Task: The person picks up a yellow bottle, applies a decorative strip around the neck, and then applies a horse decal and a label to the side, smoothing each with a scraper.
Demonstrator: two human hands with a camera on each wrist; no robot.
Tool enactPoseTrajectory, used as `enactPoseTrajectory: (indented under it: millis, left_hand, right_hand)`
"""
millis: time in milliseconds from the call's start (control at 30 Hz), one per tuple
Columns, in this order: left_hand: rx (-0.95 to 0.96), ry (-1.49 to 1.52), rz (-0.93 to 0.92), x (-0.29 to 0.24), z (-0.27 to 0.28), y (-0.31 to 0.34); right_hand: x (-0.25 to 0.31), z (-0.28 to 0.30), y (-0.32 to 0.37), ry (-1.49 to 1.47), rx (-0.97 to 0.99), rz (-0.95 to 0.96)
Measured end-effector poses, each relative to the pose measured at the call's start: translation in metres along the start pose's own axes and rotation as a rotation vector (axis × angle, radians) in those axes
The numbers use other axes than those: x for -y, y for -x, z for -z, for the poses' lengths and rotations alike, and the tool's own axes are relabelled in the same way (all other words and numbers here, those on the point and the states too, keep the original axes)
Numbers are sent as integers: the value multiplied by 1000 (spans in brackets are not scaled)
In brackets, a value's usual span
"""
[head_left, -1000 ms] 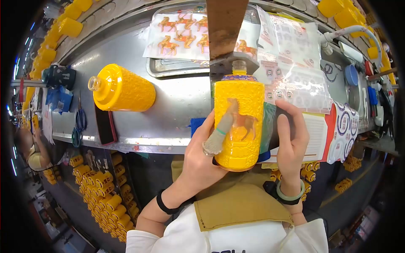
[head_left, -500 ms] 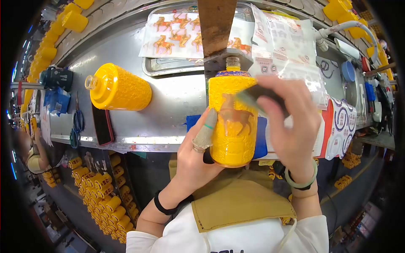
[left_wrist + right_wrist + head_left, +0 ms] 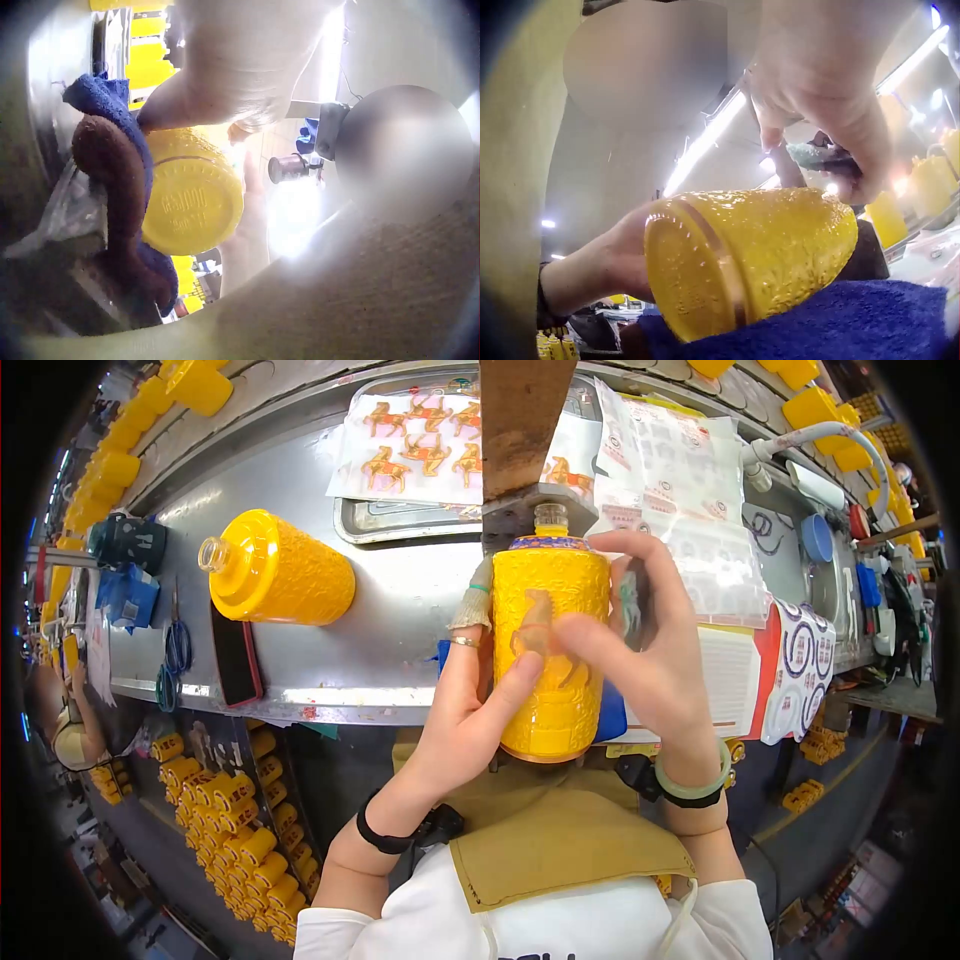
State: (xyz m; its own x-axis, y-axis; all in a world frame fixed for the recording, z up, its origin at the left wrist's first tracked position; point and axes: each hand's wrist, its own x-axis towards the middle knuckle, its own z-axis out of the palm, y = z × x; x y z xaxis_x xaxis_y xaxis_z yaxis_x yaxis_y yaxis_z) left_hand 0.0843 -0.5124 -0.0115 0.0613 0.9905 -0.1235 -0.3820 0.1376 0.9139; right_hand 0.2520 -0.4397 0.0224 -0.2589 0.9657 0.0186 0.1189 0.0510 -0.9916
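Observation:
A yellow embossed glass bottle (image 3: pixel 548 710) with a brown horse decal (image 3: pixel 537 625) lies with its clear neck pointing away from me, over a blue cloth (image 3: pixel 855 319). My left hand (image 3: pixel 450 725) grips its left side, thumb on the front below the horse and a grey cover on one finger. My right hand (image 3: pixel 660 665) is at the right side, its thumb touching the decal and its index finger arched near the bottle's shoulder. Held within the right fingers is a dark, green-edged pad (image 3: pixel 829 159). The bottle's round base (image 3: pixel 193 206) faces the left wrist camera.
A brown upright post (image 3: pixel 525 430) stands just beyond the neck. Another yellow bottle (image 3: pixel 290 575) lies left, near a phone (image 3: pixel 235 660) and scissors (image 3: pixel 173 650). Horse decal sheets (image 3: pixel 400 445) lie on a metal tray (image 3: pixel 390 525). Plastic-wrapped sheets (image 3: pixel 690 490) lie to the right.
My right hand swept the dark pad up over the decal, then came back to the bottle's right side, thumb onto the horse. My left thumb has moved onto the bottle's front.

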Motion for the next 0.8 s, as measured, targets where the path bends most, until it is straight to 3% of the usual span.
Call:
enactPoseTrajectory:
  millis: [67, 533, 600, 800]
  left_hand:
    - [11, -20, 26, 0, 1, 2]
    - [-13, 34, 28, 1, 0, 1]
    - [-30, 80, 22, 0, -1, -1]
    - [-16, -79, -25, -1, -10, -8]
  right_hand:
    - [-4, -2, -2, 182, 27, 97]
    - [-4, -2, -1, 338, 28, 114]
    - [-3, 0, -1, 68, 53, 27]
    - [-9, 11, 10, -173, 39, -77]
